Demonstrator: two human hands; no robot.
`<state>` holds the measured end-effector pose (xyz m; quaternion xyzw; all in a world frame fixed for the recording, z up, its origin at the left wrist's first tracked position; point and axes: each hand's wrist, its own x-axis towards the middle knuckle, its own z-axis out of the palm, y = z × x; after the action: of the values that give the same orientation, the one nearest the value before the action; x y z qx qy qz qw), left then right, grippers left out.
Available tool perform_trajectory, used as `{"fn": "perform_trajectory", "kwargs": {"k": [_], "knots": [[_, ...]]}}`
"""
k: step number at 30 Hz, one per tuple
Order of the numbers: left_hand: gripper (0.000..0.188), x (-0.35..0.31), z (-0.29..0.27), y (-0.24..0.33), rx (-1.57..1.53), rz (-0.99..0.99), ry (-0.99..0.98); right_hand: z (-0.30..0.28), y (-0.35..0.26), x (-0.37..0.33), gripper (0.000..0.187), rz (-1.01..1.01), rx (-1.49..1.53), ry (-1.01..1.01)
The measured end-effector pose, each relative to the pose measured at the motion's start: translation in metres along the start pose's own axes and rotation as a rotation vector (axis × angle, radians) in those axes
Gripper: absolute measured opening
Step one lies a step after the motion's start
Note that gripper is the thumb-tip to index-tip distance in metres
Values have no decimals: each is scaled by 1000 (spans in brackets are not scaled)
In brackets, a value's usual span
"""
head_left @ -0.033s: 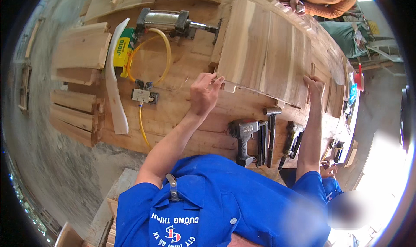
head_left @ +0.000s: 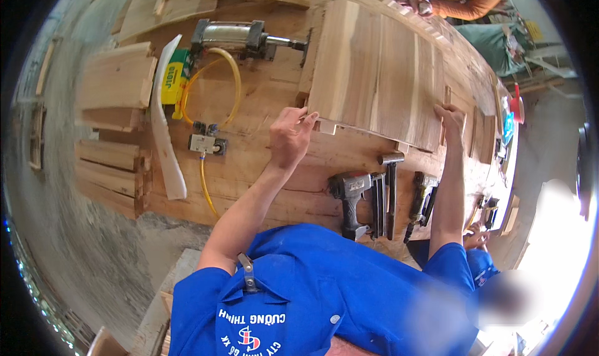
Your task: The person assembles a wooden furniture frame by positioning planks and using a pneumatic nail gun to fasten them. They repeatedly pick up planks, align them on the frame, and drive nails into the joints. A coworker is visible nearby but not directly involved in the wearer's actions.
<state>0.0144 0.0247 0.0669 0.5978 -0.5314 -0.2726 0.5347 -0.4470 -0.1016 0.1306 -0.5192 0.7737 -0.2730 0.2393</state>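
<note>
A wide wooden panel with streaky light and brown grain lies on the workbench in front of me. At its near left corner, my left hand pinches the edge between thumb and fingers. My right hand is closed on the near right corner, its fingertips partly hidden. Small wooden blocks show under the near edge. Close to that edge lie a hammer and a grey and black nail gun. A second nail gun rests beside my right forearm.
Left of the panel sit a pneumatic cylinder, a valve with yellow hose, a green and yellow box and a long white strip. Boards are stacked at the left edge. Other people's hands show at far right and lower right.
</note>
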Motion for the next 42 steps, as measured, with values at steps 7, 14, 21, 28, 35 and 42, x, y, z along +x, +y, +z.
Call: {"fn": "perform_trajectory", "kwargs": {"k": [7,14,21,28,35,42], "knots": [[26,11,-11,6,70,-2,-102,-3,8,21,26,66,13,-59],[37,4,-14,9,110,46,-94,-1,9,15,20,97,168,-104],[41,-29,-36,-25,281,225,-228,-2,9,12,18,74,63,-55],[39,-56,-42,-36,337,276,-299,5,23,24,25,35,-37,5],[36,-53,-40,-43,412,362,-306,5,26,21,22,-21,24,-3],[36,-53,-40,-37,418,333,-270,4,10,17,16,81,43,-29]]}}
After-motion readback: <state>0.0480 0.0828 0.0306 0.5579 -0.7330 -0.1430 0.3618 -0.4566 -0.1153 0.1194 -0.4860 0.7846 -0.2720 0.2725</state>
